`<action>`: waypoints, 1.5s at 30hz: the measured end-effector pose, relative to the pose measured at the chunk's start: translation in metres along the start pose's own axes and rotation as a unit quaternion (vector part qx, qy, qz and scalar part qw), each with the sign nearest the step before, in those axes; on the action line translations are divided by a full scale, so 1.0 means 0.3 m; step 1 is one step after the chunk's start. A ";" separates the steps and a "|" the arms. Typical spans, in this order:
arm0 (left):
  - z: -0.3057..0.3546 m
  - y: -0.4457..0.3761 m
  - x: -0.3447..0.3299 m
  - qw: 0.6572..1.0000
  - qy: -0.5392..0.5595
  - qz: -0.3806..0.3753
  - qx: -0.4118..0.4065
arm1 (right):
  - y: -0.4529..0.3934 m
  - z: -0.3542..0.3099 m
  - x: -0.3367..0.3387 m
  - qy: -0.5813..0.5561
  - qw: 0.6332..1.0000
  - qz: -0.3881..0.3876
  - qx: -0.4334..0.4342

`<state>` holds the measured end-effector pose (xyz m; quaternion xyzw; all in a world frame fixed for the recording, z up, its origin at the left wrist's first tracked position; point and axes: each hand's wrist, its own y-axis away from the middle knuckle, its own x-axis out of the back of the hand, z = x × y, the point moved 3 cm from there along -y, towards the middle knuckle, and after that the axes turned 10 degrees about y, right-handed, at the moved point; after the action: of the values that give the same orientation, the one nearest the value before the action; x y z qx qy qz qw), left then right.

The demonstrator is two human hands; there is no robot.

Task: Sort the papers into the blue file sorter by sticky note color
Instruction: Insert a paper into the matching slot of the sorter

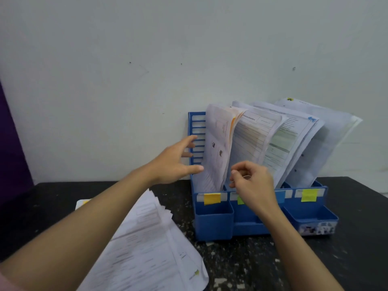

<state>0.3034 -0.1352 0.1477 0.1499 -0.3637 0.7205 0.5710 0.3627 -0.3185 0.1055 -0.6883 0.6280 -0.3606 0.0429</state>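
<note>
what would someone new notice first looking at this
Probably the blue file sorter against the wall at centre right, its slots full of leaning papers and tagged with coloured sticky notes. Both hands are at it: the left hand by the leftmost sheets, the right hand in front.

Two bare forearms come into the shot from the bottom edge, uncovered from elbow to wrist. The left hand (175, 159) wears no ring, no watch and no band, and its nails look short and plain. The right hand (253, 181) is equally unadorned, wrist bare, nothing strapped or tied on it. Down in the lower left corner there is a sliver of pink fabric (8, 285), seemingly clothing; too little of it shows to tell what garment it is.
</note>
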 end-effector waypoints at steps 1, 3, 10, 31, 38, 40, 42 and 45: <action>-0.009 0.037 0.007 1.000 0.009 0.002 0.008 | 0.017 -0.011 -0.006 0.001 1.000 -0.009 0.004; -0.037 0.124 0.026 0.999 0.036 0.008 0.025 | 0.061 -0.040 -0.032 0.003 1.000 -0.024 0.011; -0.191 0.424 0.087 0.988 0.103 0.080 0.079 | 0.257 -0.109 -0.222 0.108 0.972 -0.168 0.126; -0.543 0.765 0.138 0.959 -0.061 0.206 0.188 | 0.341 -0.061 -0.440 0.131 0.957 -0.251 -0.065; -0.542 0.767 0.147 0.946 0.004 0.270 0.180 | 0.352 -0.048 -0.470 -0.019 0.953 -0.277 -0.117; -0.551 0.772 0.157 0.932 0.053 0.304 0.190 | 0.359 -0.053 -0.471 -0.068 0.953 -0.276 -0.107; -0.557 0.777 0.167 0.911 0.108 0.346 0.195 | 0.369 -0.056 -0.469 -0.120 0.948 -0.273 -0.109; -0.540 0.783 0.178 0.874 0.168 0.411 0.196 | 0.377 -0.053 -0.470 -0.172 0.942 -0.263 -0.120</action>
<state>0.1007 -0.0040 -0.0131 -0.0277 -0.1421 0.9613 0.2345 0.2666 -0.2095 -0.0029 -0.8803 0.4467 -0.1571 -0.0294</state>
